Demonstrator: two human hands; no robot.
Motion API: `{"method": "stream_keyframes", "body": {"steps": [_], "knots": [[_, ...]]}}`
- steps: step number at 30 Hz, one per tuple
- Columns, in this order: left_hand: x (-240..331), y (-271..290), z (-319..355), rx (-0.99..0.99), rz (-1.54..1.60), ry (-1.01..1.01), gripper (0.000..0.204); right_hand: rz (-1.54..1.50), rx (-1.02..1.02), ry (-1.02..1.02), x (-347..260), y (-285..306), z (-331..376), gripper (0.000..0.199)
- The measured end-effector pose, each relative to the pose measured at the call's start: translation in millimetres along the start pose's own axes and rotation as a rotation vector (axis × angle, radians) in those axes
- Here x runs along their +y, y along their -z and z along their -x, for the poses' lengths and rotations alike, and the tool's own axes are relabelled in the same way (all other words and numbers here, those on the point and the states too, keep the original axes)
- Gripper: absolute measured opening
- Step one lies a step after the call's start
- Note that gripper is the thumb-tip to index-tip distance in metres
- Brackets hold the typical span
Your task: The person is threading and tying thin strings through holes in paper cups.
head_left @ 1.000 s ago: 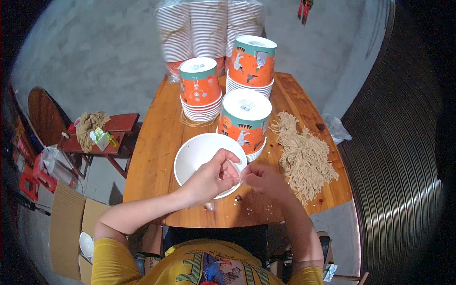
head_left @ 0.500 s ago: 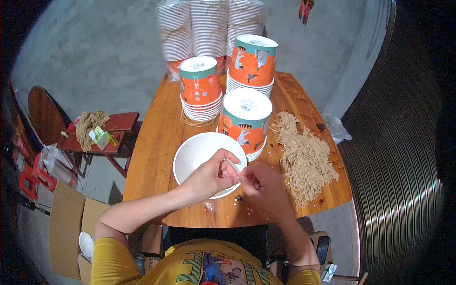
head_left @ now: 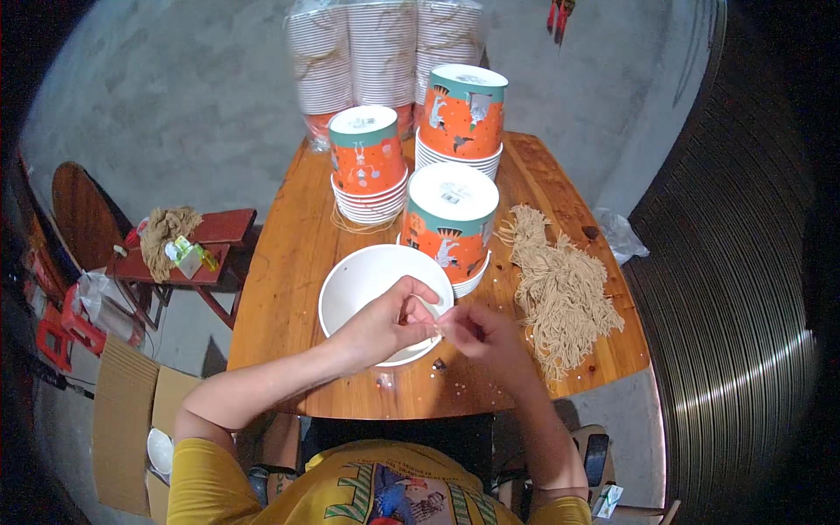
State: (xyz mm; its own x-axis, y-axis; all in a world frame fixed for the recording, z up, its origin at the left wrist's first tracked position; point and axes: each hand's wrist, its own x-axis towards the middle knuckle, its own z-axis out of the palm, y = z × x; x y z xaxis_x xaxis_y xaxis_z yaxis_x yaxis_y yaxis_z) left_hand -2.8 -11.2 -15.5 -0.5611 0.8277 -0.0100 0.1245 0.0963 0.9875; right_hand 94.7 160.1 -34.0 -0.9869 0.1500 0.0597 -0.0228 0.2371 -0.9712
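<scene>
One white bowl (head_left: 359, 284) sits mouth up near our end of the wooden table (head_left: 289, 262), partly beneath our hands, probably placed there to keep it within easy reach. Over its right-hand side our left hand (head_left: 389, 324) bends thumb and fingers toward each other, and our right hand (head_left: 483, 335) meets it at the fingertips — both curled as if to pinch something fine, though we cannot tell whether either grips anything. Just beyond the bowl, the nearest orange tub stack (head_left: 451, 232) stands bottom up, presumably for steadiness, with two more stacks behind it. To the right lies a tan string bundle (head_left: 564, 293), likely left loose where our right hand reaches easily. Compared with a second ago, our right fingers show a clearer dark gap behind their tips — our left hand and the bowl have barely shifted.
</scene>
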Motion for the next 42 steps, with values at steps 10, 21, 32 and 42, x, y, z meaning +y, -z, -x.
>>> {"method": "stream_keyframes", "body": {"steps": [10,21,32,42], "knots": [[2,-2,1,-0.045,-0.004,-0.001,0.032,0.028,0.083,0.070,10,-6,-4,0.009],[2,2,0,-0.020,-0.025,0.029,0.031,-0.058,0.058,-0.021,8,-4,-1,0.010],[2,2,-1,-0.007,0.001,0.054,0.031,-0.095,0.064,-0.008,10,-2,2,0.010],[-1,-2,0,0.008,-0.093,-0.028,0.028,0.324,0.195,0.354,6,-9,3,0.015]]}}
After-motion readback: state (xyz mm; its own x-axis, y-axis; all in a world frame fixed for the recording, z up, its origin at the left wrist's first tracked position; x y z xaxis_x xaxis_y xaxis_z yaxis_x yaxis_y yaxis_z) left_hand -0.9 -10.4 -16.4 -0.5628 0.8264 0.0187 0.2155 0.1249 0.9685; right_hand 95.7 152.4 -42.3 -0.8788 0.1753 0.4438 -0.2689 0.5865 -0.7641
